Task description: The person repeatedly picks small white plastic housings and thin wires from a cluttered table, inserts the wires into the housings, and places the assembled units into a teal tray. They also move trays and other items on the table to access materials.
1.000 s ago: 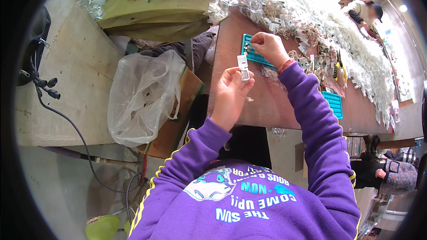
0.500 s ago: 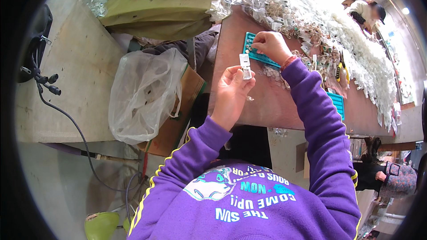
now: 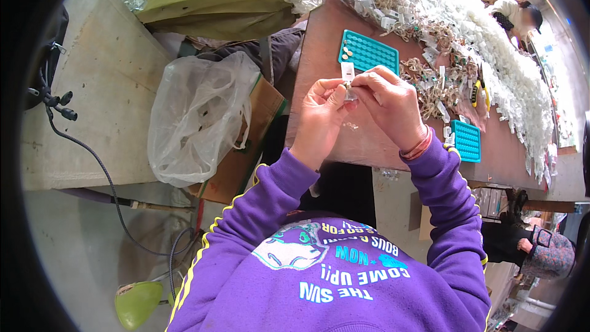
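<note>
My left hand (image 3: 321,117) pinches a small white plastic case (image 3: 348,70) between thumb and fingers. Its lid is raised, and its lower part is clear. Closed over that lower part are the fingertips of my right hand (image 3: 392,103); whatever they grip is hidden. Just beyond the case lies a teal tray (image 3: 376,55) with rows of small pockets. A few small round metal discs (image 3: 346,53) rest at its left end.
A long heap of white plastic pieces (image 3: 485,55) and a tangle of brownish wires (image 3: 430,86) cover the table's far right side. Yellow-and-black pliers (image 3: 475,93) lie there, near a second teal tray (image 3: 465,141). A clear plastic bag (image 3: 200,120) stands left of the table.
My right hand has left the teal tray and come back toward me to the white case. Both hands now meet at the case.
</note>
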Demonstrator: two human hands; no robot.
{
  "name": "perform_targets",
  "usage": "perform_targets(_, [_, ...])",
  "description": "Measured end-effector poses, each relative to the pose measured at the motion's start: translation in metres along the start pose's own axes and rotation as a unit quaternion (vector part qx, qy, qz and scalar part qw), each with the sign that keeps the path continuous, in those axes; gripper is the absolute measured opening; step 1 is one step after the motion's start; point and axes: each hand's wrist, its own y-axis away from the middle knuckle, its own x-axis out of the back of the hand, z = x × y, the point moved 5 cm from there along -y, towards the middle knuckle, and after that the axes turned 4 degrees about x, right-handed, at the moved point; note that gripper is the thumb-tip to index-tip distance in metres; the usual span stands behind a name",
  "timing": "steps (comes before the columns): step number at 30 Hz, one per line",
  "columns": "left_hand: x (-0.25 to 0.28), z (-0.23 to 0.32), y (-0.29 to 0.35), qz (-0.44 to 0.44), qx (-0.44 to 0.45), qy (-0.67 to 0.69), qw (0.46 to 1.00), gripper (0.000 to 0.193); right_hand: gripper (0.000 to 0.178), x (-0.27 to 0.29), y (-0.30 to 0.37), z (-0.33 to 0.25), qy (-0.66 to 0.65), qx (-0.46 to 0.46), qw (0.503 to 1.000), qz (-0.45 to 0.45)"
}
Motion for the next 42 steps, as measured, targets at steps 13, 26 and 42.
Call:
perform_targets(13, [-0.004,0.001,0.002,0.003,0.001,-0.029,1.000,0.016,0.012,0.014,-0.004,-0.003,-0.022,-0.002,1.000,0.010])
perform_targets(26, [0.001,-0.001,-0.001,0.008,0.008,0.006,1.000,0.017,0.020,0.005,0.005,0.004,-0.026,0.069,0.995,0.070])
perform_targets(42, [0.000,0.001,0.000,0.033,0.011,0.016,0.999,0.019,0.013,-0.057,-0.051,0.138,0.075,-0.090,0.993,-0.023])
